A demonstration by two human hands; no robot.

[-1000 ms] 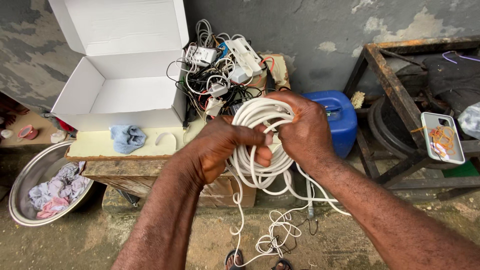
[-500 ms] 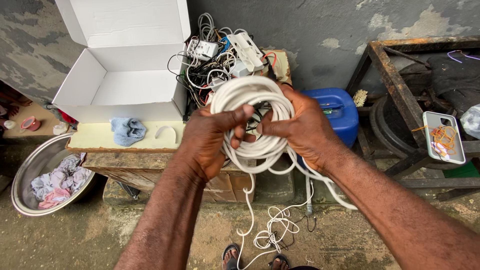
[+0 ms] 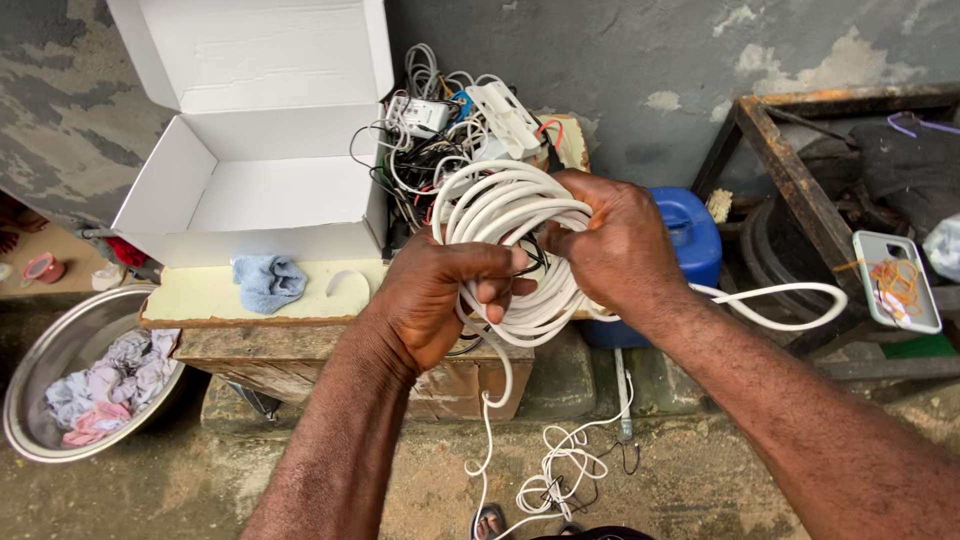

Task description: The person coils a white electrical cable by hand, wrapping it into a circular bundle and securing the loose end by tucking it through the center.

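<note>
A metal basin (image 3: 70, 350) of crumpled cloths is seen on the ground at 8 o'clock, below a worn wooden surface (image 3: 190, 298) on which a blue rag (image 3: 268, 281) lies. Behind the rag, at 11 o'clock, an open white box (image 3: 250, 195) stands with its lid raised against the wall. At 12 o'clock a tangle of chargers and leads (image 3: 450, 125) is heaped beside the box.

At the centre, a coil of thick white cable (image 3: 505, 215) is held up between both hands, in front of the heap. The left hand (image 3: 440, 300) is clenched around the coil's lower left strands, while the right hand (image 3: 615, 245) grasps its right side, fingers wrapped over the loops. Compared with half a second ago, a fresh length of cable has been swung out to 3 o'clock, where a free loop (image 3: 800, 300) now arcs past the right wrist; the coil is judged to be gaining another turn. The cable's loose tail (image 3: 545, 480) hangs down to the floor at 6 o'clock.

A blue jerrycan (image 3: 690, 235) is partly hidden behind the right hand. At 3 o'clock, a rusty metal frame (image 3: 790, 180) carries a clear phone case (image 3: 900, 280) holding rubber bands.
</note>
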